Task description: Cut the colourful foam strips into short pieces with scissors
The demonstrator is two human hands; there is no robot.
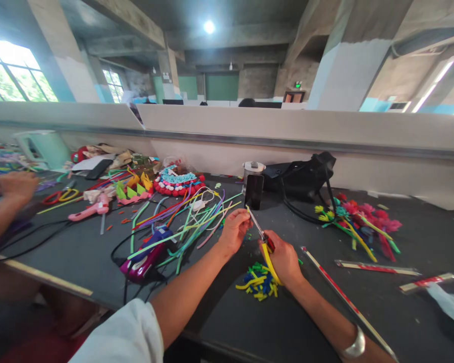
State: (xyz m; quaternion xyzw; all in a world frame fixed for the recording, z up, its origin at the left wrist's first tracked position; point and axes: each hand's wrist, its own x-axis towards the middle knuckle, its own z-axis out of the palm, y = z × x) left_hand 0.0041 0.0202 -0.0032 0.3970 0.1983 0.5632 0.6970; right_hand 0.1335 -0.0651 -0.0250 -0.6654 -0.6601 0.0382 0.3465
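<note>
can't make out small yellowish piece (pixel 248 208) in left hand (pixel 235 230), too tiny and mostly covered, nor handle end of scissors (pixel 256 224), largely behind right hand (pixel 285 259); can't sort curved yellow piece (pixel 269 264) there as handle or strip. see co-worker's hand (pixel 18 189) only as blur, with arm (pixel 2 219) cropped by left edge, plus white sleeve (pixel 124 335) cut by bottom edge, white plastic bag (pixel 451 305) by right edge. can't see front of lidded container (pixel 246 177) behind phone (pixel 254 191), nor identify dark shapes (pixel 247 103) above partition (pixel 287 121), too small.

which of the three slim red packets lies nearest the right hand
The leftmost, long slanting packet, beside the right hand; the middle packet and far-right packet lie farther off.
</note>
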